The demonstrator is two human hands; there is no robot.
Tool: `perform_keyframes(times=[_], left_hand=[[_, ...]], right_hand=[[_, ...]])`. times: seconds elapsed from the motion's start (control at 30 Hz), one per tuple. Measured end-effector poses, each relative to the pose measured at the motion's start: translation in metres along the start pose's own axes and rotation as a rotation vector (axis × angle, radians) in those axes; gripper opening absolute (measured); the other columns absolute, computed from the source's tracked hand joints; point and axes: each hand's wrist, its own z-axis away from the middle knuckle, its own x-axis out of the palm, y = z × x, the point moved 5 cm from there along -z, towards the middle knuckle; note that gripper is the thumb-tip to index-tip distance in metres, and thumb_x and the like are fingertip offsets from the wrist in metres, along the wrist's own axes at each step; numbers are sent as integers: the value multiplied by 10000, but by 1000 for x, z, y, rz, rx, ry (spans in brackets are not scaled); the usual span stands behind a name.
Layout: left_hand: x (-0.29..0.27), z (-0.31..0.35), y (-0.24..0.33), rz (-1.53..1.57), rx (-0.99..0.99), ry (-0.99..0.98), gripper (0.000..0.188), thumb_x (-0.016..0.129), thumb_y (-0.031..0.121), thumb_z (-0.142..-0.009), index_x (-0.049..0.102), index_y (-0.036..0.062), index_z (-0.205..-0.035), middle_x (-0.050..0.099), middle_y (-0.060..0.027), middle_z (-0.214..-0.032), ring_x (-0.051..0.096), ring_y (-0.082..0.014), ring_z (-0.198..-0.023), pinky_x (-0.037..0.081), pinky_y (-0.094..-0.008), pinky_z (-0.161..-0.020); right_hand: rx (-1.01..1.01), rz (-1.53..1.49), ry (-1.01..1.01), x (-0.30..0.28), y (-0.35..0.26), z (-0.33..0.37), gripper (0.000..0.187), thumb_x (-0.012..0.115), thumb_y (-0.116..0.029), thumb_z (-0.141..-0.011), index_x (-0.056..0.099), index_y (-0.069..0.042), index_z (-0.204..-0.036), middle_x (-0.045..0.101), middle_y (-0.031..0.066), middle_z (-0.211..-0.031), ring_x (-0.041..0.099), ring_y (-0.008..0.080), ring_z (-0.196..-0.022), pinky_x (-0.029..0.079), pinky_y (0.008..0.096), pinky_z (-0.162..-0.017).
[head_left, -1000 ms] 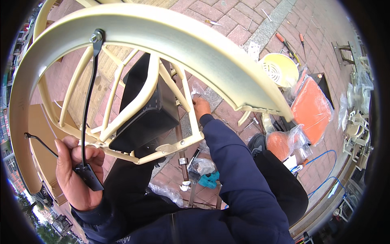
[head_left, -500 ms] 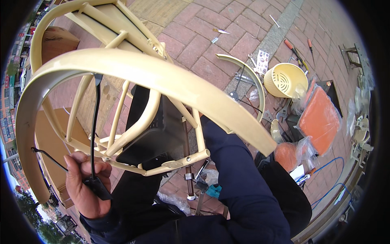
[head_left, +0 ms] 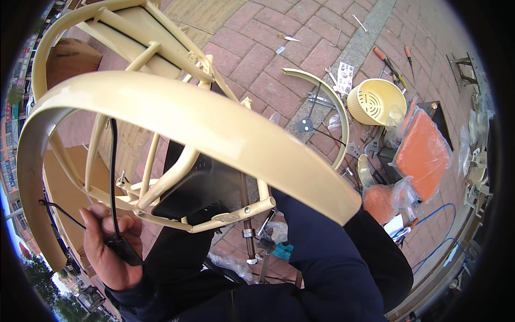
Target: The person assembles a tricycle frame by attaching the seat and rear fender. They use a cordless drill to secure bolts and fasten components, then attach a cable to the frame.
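My left hand (head_left: pixel 114 249) is closed around the black stay of a cream mudguard (head_left: pixel 177 115), gripping the stay's small black plate (head_left: pixel 124 251) with the fingers. Two thin black rods run from that plate to the inside of the curved mudguard. The mudguard arches in front of a cream tubular bicycle frame (head_left: pixel 233 212). My right forearm in a navy sleeve (head_left: pixel 322 247) reaches up behind the mudguard, which hides the right hand. A dark metal tube with a nut (head_left: pixel 249 233) stands below the frame.
On the brick paving to the right lie a second mudguard (head_left: pixel 343 115), a cream basket (head_left: pixel 377 102), an orange wrapped panel (head_left: pixel 424 153), wrenches (head_left: pixel 374 142) and screwdrivers (head_left: pixel 387 63). A blue cord (head_left: pixel 437 212) curls at lower right. A cardboard box (head_left: pixel 75 182) stands at left.
The mudguard has shifted slightly left and looks larger, its right end now lower. My left hand has moved a little left with the stay still in it.
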Motion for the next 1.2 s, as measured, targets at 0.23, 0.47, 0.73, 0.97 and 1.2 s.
perform_keyframes(times=[0.23,0.47,0.73,0.97,1.2], left_hand=[[0,0,0,-15,-10,3,359,420,409,-1060,528,68,-1021,657,-78,-707,654,-183,-698,531,-318,-729],[-2,2,3,1,-31,-20,353,426,407,-1058,529,70,-1028,652,-72,-716,657,-185,-704,540,-322,-741],[-3,4,3,67,-49,-115,351,433,398,-1059,541,64,-1042,658,-59,-742,650,-182,-749,524,-340,-808],[-3,6,1,43,-47,-140,370,469,395,-1047,586,44,-1060,668,-67,-766,655,-197,-753,540,-360,-805],[-2,4,-1,35,-43,-155,377,482,395,-1040,597,37,-1059,687,-75,-791,674,-204,-760,559,-358,-786]], right_hand=[[-161,183,-127,20,0,-23,173,575,-116,-867,723,-30,-890,709,186,-845,706,349,-821,570,441,-718],[180,-777,-814,-11,53,27,121,651,-139,-838,645,-21,-860,686,126,-742,699,221,-711,572,370,-626],[354,-987,-726,-68,101,124,202,607,-170,-880,689,-21,-988,695,112,-837,696,227,-743,559,346,-632],[165,12,-318,-11,69,152,215,613,-222,-862,718,-101,-1005,696,215,-894,681,394,-824,538,508,-728],[33,109,-288,15,73,153,166,539,-141,-863,651,-42,-935,697,213,-892,694,352,-765,547,471,-684]])
